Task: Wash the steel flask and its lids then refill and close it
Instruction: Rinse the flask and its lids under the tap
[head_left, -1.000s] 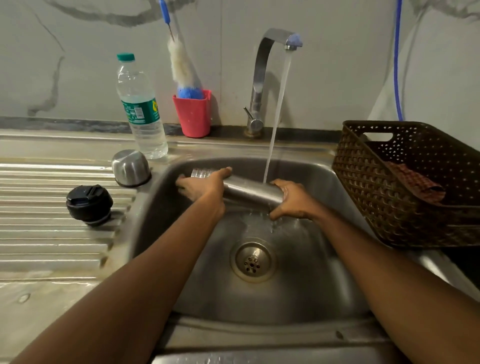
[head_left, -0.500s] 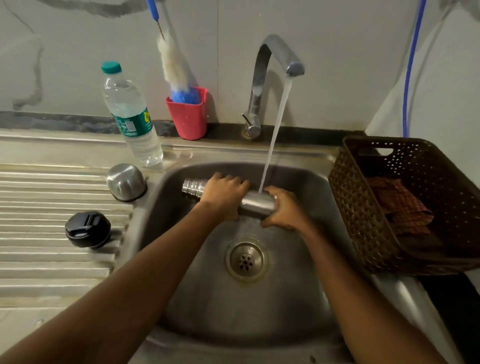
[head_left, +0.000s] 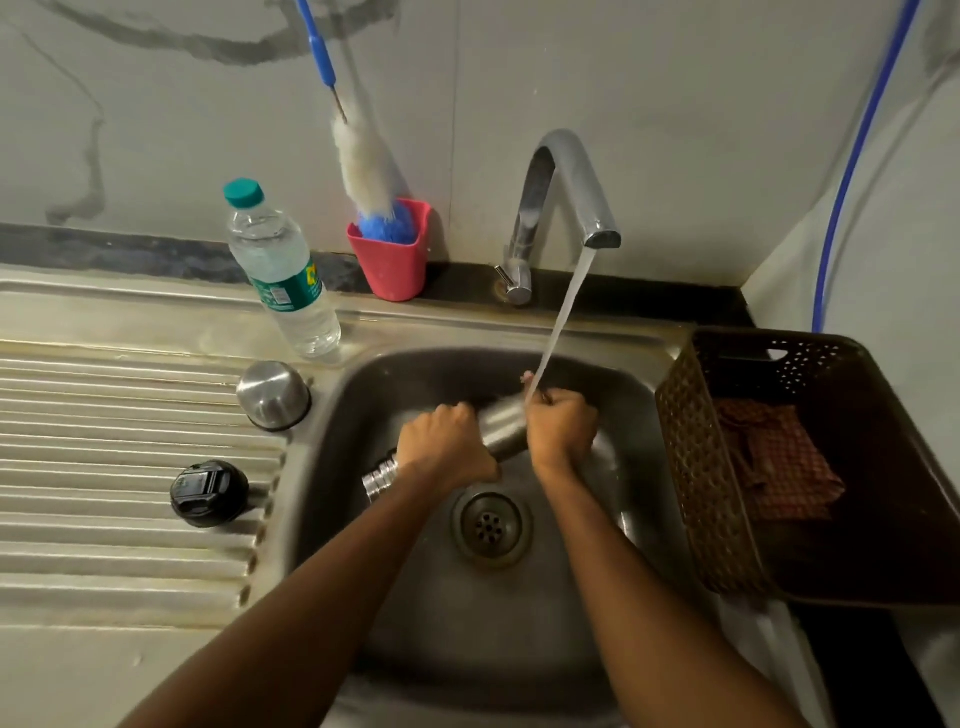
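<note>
The steel flask (head_left: 501, 426) lies tilted across the sink (head_left: 519, 649), its threaded mouth (head_left: 382, 478) pointing down-left. My left hand (head_left: 447, 449) grips it near the neck. My right hand (head_left: 561, 426) grips the base end, where the water stream (head_left: 563, 312) from the tap (head_left: 571, 171) lands. The steel cup lid (head_left: 274, 395) stands upside down on the drainboard (head_left: 104, 519) by the sink's left rim. Nearer me on the drainboard sits the black stopper lid (head_left: 209, 492).
A water bottle (head_left: 283, 275) with a green cap and a pink cup (head_left: 395, 270) holding a bottle brush (head_left: 363, 161) stand at the back wall. A brown basket (head_left: 691, 467) with a checked cloth (head_left: 774, 462) sits right of the sink. The drain (head_left: 491, 527) lies below the hands.
The flask has swung from nearly level to tilted, mouth end lower and nearer me. Both hands slid along it, the left toward the neck. The camera view has tipped downward.
</note>
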